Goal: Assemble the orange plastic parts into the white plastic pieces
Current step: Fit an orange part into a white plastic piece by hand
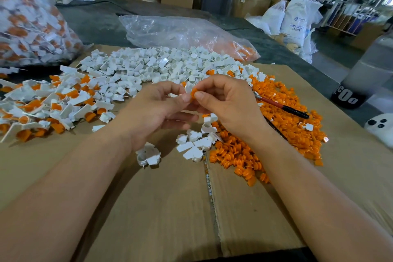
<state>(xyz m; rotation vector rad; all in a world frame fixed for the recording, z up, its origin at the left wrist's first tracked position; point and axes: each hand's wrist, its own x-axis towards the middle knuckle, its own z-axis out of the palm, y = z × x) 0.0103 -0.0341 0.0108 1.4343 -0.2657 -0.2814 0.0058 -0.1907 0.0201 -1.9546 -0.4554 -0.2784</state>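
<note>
Nearest me is the cardboard (pixel 170 208) that serves as the work surface. On it lie a few stray white pieces (pixel 195 144) in two small clusters, within easy reach for the next picks. They overlap too much for an exact count.

Above them I have both hands raised together. My left hand (pixel 157 110) pinches one white piece (pixel 188 87). My right hand (pixel 225 104) pinches one orange part (pixel 194 94) against it, thumb tips meeting. I judge this to be the press-in step, though I cannot tell whether the part is seated.

Stock is sorted into three heaps, all uncountable:
- The orange pile (pixel 287 117) lies on my right, feeding the right hand.
- The finished pile (pixel 53 102) lies on my left, where the left hand can drop work.
- The white pile (pixel 165 64) lies beyond the hands.

One red-and-black tool (pixel 282 107) lies on the orange pile. Farther off are two bags: a nearly empty clear bag (pixel 174 32), and a full bag (pixel 27 17) of what look like finished parts on the left.
</note>
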